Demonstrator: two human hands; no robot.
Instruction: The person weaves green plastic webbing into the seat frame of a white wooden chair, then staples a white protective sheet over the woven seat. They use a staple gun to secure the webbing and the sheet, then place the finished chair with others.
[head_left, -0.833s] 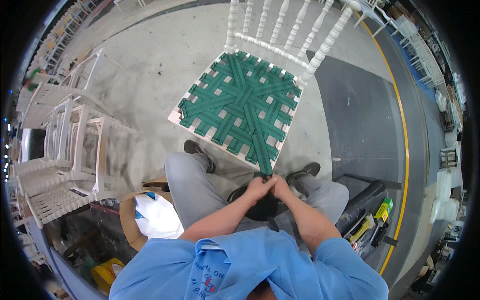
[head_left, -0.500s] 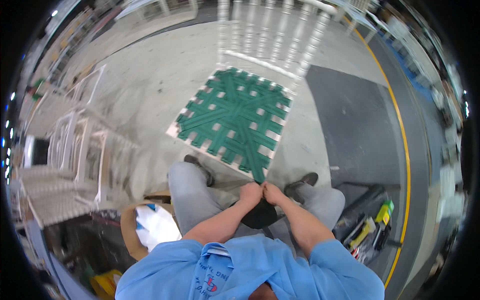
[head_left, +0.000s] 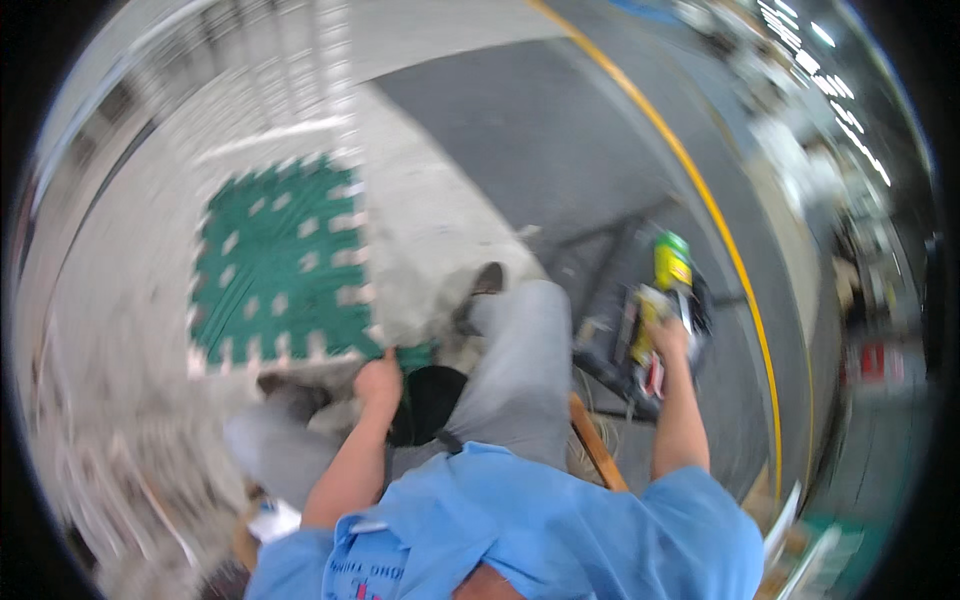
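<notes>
A white chair with turned spindles (head_left: 270, 60) stands at my left, its seat woven with green webbing (head_left: 280, 270). My left hand (head_left: 378, 384) is closed at the seat's near right corner, on the green webbing strap (head_left: 416, 354) that runs off it. Over at the right, my right hand (head_left: 668, 338) reaches down among the tools in a dark tray (head_left: 600, 350). Motion blurs its fingers, so whether it grips anything cannot be made out. Beside it lies a yellow-handled tool (head_left: 643, 340); a green and yellow can (head_left: 672, 260) is just beyond.
A black bag-like item (head_left: 430, 405) lies between my legs. A wooden bar (head_left: 597, 445) slants beside my right thigh. Blurred white chair frames (head_left: 130, 480) stand at the lower left. A yellow floor line (head_left: 700, 180) runs past the tray.
My right hand has left the strap at the seat corner and moved right to the tool tray. My left hand stays at the corner. The view has swung to the right.
</notes>
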